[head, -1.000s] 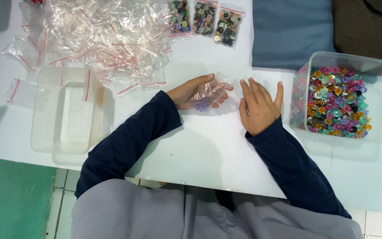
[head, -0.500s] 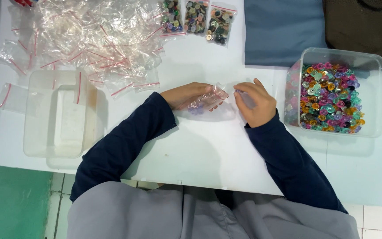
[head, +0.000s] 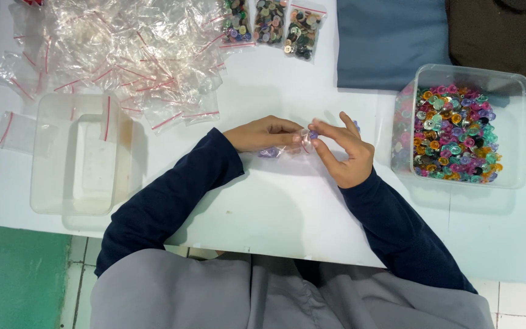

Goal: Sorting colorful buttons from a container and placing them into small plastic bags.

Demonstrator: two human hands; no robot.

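Observation:
My left hand (head: pixel 263 134) and my right hand (head: pixel 343 151) meet over the white table (head: pixel 287 207), both pinching a small clear zip bag (head: pixel 287 146) with purple buttons in it. The bag's mouth sits between my fingertips, and a purple button shows at my right thumb. To the right stands a clear plastic tub (head: pixel 518 122) full of colourful buttons (head: pixel 455 134).
A heap of empty clear zip bags with red strips (head: pixel 123 55) lies at the far left. An empty clear tub (head: pixel 80 152) stands on the left. Three filled button bags (head: pixel 272 24) lie at the far edge. Blue cloth (head: pixel 391 42) and dark cloth (head: pixel 500 36) lie beyond.
My hands have come together and lifted slightly, from lying flat on the bag to pinching its mouth with the fingertips. The view has shifted a little.

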